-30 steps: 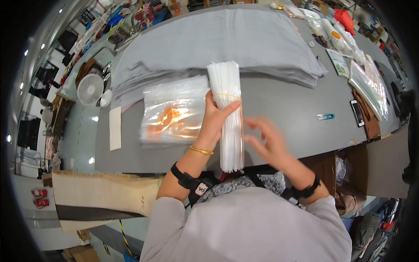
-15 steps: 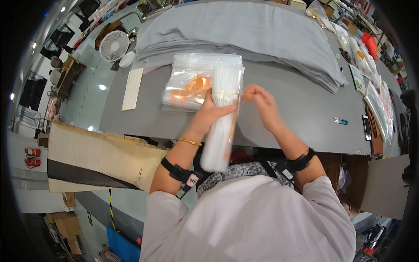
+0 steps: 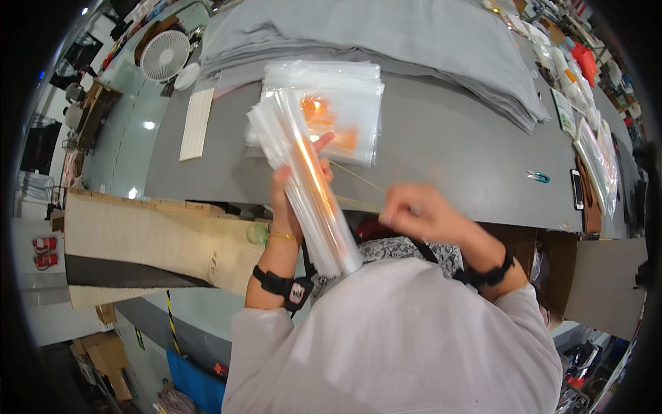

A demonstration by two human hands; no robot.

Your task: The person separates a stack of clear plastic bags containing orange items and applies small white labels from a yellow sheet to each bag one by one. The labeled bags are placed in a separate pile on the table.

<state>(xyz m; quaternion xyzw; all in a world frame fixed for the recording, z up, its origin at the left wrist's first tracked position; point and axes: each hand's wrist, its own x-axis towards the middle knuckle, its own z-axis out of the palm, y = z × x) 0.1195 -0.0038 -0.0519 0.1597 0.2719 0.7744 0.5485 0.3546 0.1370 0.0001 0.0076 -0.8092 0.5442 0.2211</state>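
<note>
Light grey long-sleeve top w/ sleeves pushed up. Left hand (image 3: 298,190): thin gold bangle at wrist, black strap w/ small white-marked tag further up forearm. Right hand (image 3: 414,214): black wristband.

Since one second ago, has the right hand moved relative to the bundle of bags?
Yes. The right hand has pulled off the bag bundle, toward the person's right, away from the left hand.
</note>
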